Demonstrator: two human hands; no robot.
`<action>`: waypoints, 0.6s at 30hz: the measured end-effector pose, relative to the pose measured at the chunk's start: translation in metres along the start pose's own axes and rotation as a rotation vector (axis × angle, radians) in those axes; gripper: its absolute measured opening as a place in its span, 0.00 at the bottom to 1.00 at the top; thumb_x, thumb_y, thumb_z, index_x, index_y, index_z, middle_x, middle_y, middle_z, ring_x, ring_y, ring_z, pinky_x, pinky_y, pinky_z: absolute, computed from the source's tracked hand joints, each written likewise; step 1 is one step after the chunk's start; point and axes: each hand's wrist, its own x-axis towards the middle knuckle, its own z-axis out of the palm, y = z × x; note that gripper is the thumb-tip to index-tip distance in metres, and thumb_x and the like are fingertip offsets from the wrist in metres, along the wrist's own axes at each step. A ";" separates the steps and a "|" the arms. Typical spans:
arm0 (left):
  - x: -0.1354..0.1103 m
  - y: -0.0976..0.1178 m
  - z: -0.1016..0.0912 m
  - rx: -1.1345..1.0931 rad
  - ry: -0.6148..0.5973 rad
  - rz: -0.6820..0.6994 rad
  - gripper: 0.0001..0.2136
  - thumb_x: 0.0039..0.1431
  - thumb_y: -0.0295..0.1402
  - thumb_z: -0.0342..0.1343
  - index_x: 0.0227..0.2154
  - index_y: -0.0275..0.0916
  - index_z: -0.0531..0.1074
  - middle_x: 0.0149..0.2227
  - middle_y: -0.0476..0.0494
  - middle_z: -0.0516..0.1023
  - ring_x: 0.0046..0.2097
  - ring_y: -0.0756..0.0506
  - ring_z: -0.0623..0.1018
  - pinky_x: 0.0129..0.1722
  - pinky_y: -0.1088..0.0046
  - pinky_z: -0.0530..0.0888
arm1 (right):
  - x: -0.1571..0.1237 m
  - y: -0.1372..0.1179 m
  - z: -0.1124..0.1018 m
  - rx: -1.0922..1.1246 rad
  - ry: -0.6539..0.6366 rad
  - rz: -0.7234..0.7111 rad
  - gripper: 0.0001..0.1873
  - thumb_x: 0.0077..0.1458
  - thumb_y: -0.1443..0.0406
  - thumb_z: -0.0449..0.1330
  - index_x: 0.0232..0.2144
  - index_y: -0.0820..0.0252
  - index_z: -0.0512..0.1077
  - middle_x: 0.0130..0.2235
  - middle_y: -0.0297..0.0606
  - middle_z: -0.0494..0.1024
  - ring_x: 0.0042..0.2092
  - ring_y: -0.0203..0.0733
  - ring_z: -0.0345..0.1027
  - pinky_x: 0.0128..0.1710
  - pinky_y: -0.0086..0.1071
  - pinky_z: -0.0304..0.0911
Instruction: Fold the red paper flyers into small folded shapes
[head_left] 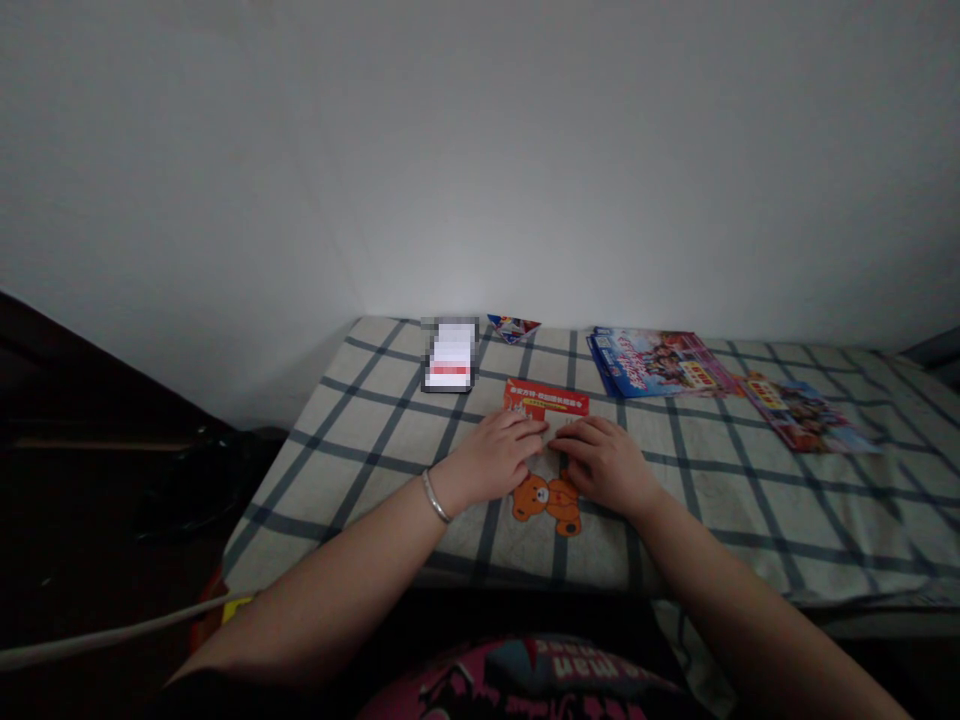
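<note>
A red printed paper sheet point(546, 399) lies on the checked cloth point(360, 440) in front of me. My left hand point(491, 458), with a silver bangle at the wrist, lies flat on the sheet's near left part, fingers stretched out. Beside it, my right hand point(606, 462) presses down on the sheet's near right part, fingers also flat. The fingertips of the two hands almost meet over the paper. The hands hide most of the sheet; only its far red strip shows. An orange bear print point(549, 500) on the cloth sits just below the hands.
A phone point(450, 355) with a lit screen lies at the back left. A small folded colourful paper point(514, 327) sits by the wall. A stack of blue leaflets point(652, 362) and another leaflet point(806, 412) lie at the right. Left of the surface is dark floor.
</note>
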 end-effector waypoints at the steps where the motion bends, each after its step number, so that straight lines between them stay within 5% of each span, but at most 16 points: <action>1: 0.000 0.000 0.000 0.000 0.000 0.002 0.08 0.56 0.28 0.57 0.40 0.39 0.73 0.56 0.44 0.72 0.57 0.41 0.68 0.57 0.57 0.67 | 0.001 -0.001 0.000 -0.008 0.002 0.008 0.18 0.53 0.70 0.56 0.45 0.54 0.76 0.47 0.38 0.77 0.48 0.46 0.66 0.52 0.41 0.61; 13: 0.001 0.004 -0.001 0.026 0.016 -0.006 0.08 0.60 0.30 0.54 0.41 0.39 0.74 0.55 0.44 0.73 0.54 0.41 0.69 0.54 0.58 0.68 | 0.000 0.005 -0.004 -0.168 0.084 0.174 0.13 0.54 0.70 0.58 0.39 0.52 0.78 0.44 0.35 0.80 0.46 0.47 0.67 0.47 0.40 0.60; 18: 0.000 0.003 0.002 0.026 0.020 -0.006 0.16 0.62 0.36 0.55 0.52 0.40 0.70 0.55 0.43 0.72 0.54 0.41 0.68 0.55 0.57 0.67 | 0.000 0.014 -0.004 -0.219 0.114 0.292 0.12 0.54 0.69 0.57 0.38 0.55 0.79 0.43 0.36 0.80 0.44 0.47 0.69 0.45 0.40 0.61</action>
